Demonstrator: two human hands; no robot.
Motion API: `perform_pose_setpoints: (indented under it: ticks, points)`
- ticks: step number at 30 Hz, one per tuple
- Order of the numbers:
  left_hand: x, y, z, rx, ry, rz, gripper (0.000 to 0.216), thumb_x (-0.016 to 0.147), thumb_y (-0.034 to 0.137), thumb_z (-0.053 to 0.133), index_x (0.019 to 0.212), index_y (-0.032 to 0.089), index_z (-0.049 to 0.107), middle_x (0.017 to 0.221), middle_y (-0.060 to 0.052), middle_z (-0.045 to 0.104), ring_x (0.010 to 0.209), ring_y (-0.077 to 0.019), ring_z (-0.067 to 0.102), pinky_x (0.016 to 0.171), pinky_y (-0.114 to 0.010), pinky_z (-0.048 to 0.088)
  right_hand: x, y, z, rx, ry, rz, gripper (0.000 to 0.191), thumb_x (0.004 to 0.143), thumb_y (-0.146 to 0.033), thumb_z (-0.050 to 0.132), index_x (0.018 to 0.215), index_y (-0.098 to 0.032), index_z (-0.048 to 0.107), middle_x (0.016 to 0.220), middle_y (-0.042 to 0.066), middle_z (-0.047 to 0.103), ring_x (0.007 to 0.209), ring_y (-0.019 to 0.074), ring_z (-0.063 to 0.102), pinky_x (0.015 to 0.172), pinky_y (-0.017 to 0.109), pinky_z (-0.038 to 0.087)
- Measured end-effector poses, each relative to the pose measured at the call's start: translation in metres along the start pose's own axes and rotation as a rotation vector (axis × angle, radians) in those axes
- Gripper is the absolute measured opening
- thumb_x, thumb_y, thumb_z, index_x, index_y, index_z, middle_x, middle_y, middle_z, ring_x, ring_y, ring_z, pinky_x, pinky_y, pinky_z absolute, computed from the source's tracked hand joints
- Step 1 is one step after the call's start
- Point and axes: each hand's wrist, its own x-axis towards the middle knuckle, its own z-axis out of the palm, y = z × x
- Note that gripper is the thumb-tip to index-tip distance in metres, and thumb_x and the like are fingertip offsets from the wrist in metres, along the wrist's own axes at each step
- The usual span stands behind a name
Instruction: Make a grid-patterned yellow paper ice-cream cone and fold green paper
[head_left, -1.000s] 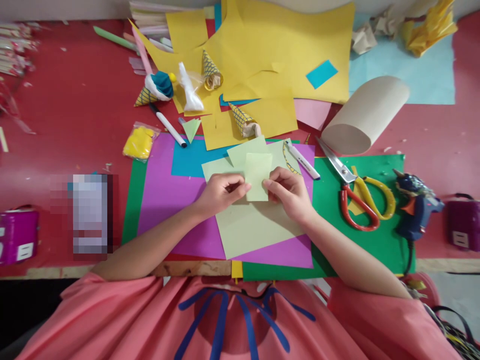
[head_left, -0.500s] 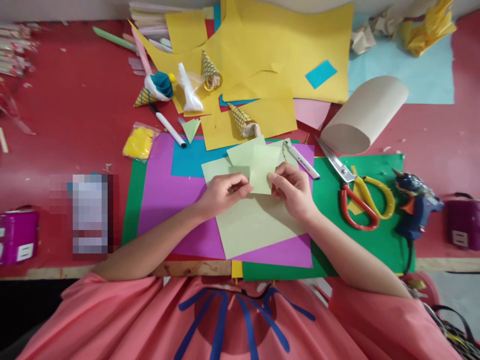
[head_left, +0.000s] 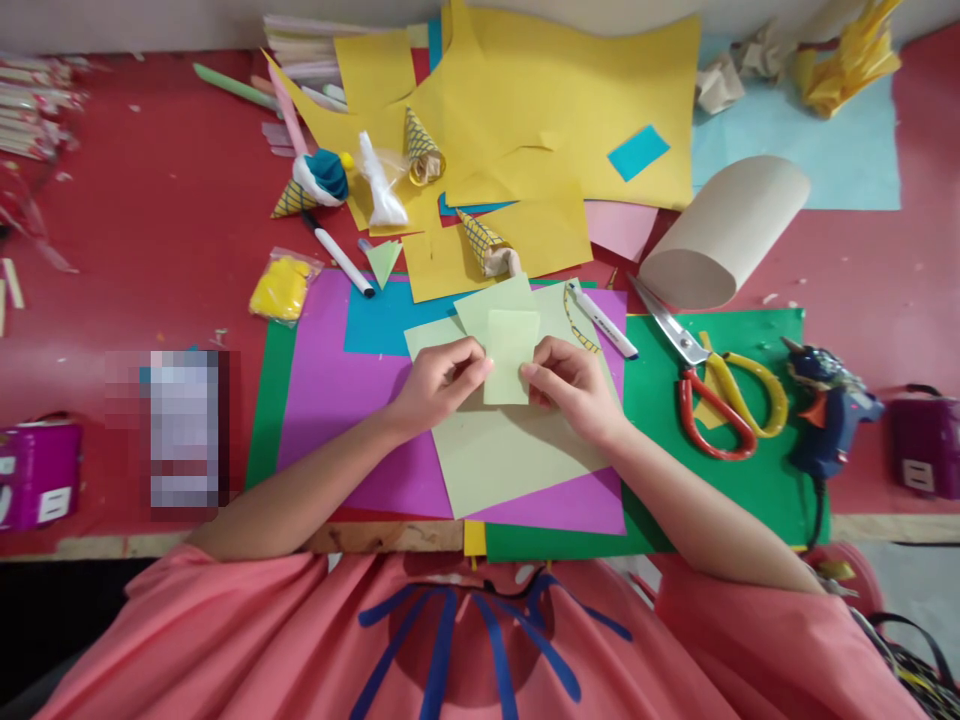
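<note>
Both my hands pinch a small pale green paper piece (head_left: 511,355) held upright above the work area. My left hand (head_left: 439,385) grips its left edge with closed fingers. On the other edge, my right hand (head_left: 571,385) holds it the same way. Beneath them lies a larger pale green sheet (head_left: 510,455) on a purple sheet (head_left: 337,400), which rests on green paper (head_left: 750,480). A white marker (head_left: 602,320) lies just right of the hands.
Red-and-yellow scissors (head_left: 720,385) and a blue glue gun (head_left: 829,415) lie to the right. A beige paper roll (head_left: 724,232), yellow sheets (head_left: 570,100), patterned paper cones (head_left: 486,240) and another marker (head_left: 337,255) sit further back. Purple boxes (head_left: 37,470) stand at both sides.
The small green piece tilted right half a second ago and now stands straight again between my hands, slightly left and narrower. The hands stayed in nearly the same place.
</note>
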Motion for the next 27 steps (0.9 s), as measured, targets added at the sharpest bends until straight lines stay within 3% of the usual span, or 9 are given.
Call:
perform_pose_setpoints:
  ticks: [11, 13, 15, 17, 22, 27]
  points:
    - [0.000, -0.007, 0.002, -0.027, 0.069, 0.046, 0.030, 0.091, 0.035, 0.053, 0.066, 0.018, 0.048, 0.055, 0.005, 0.048, 0.049, -0.0054, 0.046, 0.047, -0.017, 0.036, 0.002, -0.002, -0.002, -0.088, -0.050, 0.020, 0.030, 0.086, -0.038, 0.062, 0.067, -0.017, 0.053, 0.057, -0.004, 0.051, 0.050, 0.0059, 0.043, 0.049, 0.022, 0.031]
    - [0.001, -0.012, 0.004, -0.092, 0.137, 0.047, 0.018, 0.088, 0.036, 0.059, 0.093, 0.020, 0.054, 0.069, 0.003, 0.057, 0.056, -0.0062, 0.053, 0.049, -0.016, 0.041, 0.003, -0.001, -0.002, -0.105, -0.024, -0.004, 0.031, 0.085, -0.038, 0.063, 0.066, -0.017, 0.050, 0.057, -0.005, 0.049, 0.050, 0.0056, 0.042, 0.049, 0.022, 0.030]
    - [0.002, -0.017, 0.006, -0.169, 0.157, 0.087, 0.040, 0.086, 0.035, 0.061, 0.122, 0.025, 0.046, 0.089, 0.000, 0.063, 0.064, -0.0070, 0.059, 0.059, -0.018, 0.050, 0.003, 0.001, -0.002, -0.118, 0.003, -0.028, 0.032, 0.084, -0.037, 0.064, 0.065, -0.018, 0.047, 0.058, -0.005, 0.046, 0.051, 0.0054, 0.039, 0.049, 0.022, 0.028]
    - [0.002, -0.021, 0.007, -0.200, 0.133, 0.130, 0.051, 0.087, 0.034, 0.061, 0.133, 0.029, 0.040, 0.103, -0.003, 0.064, 0.071, -0.0081, 0.062, 0.067, -0.021, 0.053, 0.003, 0.002, -0.001, -0.157, 0.023, -0.040, 0.034, 0.083, -0.037, 0.064, 0.064, -0.019, 0.043, 0.057, -0.006, 0.041, 0.051, 0.0055, 0.035, 0.049, 0.022, 0.026]
    - [0.001, -0.023, 0.004, -0.156, 0.105, 0.134, 0.033, 0.089, 0.038, 0.057, 0.121, 0.028, 0.053, 0.112, -0.005, 0.061, 0.084, -0.0108, 0.064, 0.074, -0.023, 0.053, 0.001, 0.000, 0.000, -0.333, 0.043, -0.086, 0.038, 0.081, -0.036, 0.065, 0.060, -0.019, 0.039, 0.055, -0.007, 0.034, 0.051, 0.0059, 0.030, 0.048, 0.024, 0.023]
    - [0.000, -0.023, 0.001, -0.137, 0.115, 0.139, 0.027, 0.091, 0.049, 0.050, 0.100, 0.023, 0.053, 0.100, -0.004, 0.063, 0.080, -0.0120, 0.062, 0.071, -0.025, 0.052, 0.000, -0.005, 0.000, -0.385, 0.035, -0.175, 0.038, 0.088, -0.030, 0.057, 0.059, -0.020, 0.035, 0.054, -0.007, 0.032, 0.051, 0.0063, 0.030, 0.050, 0.025, 0.024]
